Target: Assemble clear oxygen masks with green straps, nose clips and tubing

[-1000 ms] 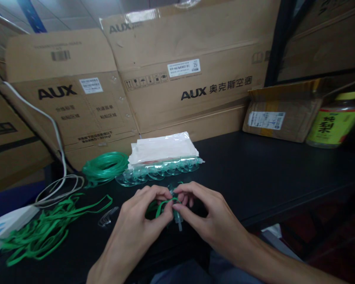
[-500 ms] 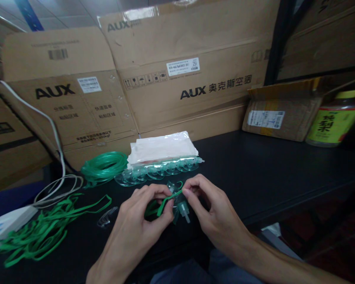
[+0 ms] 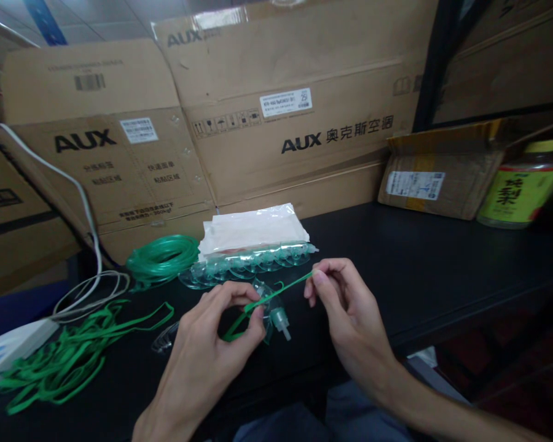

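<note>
Left hand [image 3: 216, 334] low and near, closed around a clear plastic mask piece [image 3: 274, 313], thumb and forefinger pinching a green elastic strap [image 3: 276, 293] where it meets the piece. Right hand [image 3: 345, 307] just beside and slightly beyond, fingertips nipped shut on the strap's far end, band stretched taut and slanting upward between the two hands. Small white nozzle of the mask piece poking out below the left fingers, toward the right hand. Both hands above the black table [image 3: 419, 264].

Left of the left hand, well apart: loose heap of green straps [image 3: 69, 359] sprawled on the tabletop. Beyond that heap, a looped white cable [image 3: 90, 288].

Just beyond the hands: row of clear mask pieces in a plastic bag [image 3: 253, 242], flat white packets stacked on top. Beside it, off the left hand's far side, a coil of green tubing [image 3: 163, 256].

Farther right of the right hand: a jar [image 3: 520, 187] with a yellow-green label. Farthest back: stacked cardboard boxes [image 3: 286, 110] printed AUX.
</note>
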A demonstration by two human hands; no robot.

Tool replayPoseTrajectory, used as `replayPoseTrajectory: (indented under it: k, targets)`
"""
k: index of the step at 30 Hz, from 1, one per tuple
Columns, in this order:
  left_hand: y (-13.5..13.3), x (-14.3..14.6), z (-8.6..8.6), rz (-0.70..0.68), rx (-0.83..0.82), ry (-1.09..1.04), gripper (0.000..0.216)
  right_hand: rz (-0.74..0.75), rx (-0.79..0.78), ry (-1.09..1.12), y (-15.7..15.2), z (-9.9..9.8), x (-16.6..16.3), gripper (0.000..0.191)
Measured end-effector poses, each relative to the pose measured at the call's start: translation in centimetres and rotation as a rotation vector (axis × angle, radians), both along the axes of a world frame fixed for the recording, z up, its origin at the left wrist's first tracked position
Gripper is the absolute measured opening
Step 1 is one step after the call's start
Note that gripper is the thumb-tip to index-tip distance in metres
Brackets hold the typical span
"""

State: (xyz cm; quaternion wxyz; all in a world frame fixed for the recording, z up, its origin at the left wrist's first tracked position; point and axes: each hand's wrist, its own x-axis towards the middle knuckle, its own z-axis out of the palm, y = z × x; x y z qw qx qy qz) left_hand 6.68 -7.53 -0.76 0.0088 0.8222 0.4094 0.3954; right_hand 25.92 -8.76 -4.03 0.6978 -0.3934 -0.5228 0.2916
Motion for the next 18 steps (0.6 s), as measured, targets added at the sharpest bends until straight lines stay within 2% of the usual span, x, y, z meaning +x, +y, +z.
replayPoseTrajectory:
  k: [4, 10, 13, 16, 18]
  targets:
    - [0.0, 0.0, 0.0, 0.005, 0.003, -0.008, 0.013, 0.043, 0.005, -0.011, -0.1, 0.2, 0.0, 0.012]
    - [0.2, -0.2, 0.0, -0.027, 0.021, -0.002, 0.013, 0.336, 0.041, -0.239, -0.8, 1.4, 0.2, 0.016]
    - [0.2, -0.2, 0.2, -0.061, 0.058, 0.032, 0.011, 0.297, 0.072, -0.243, -0.7, 1.6, 0.3, 0.020]
    - [0.1, -0.2, 0.3, -0.087, 0.085, 0.036, 0.012, 0.233, -0.023, -0.142, -0.2, 1.3, 0.3, 0.018]
    - [0.0, -0.1, 0.3, -0.113, 0.076, 0.034, 0.013, 0.294, -0.107, -0.127, 0.1, 1.1, 0.2, 0.022]
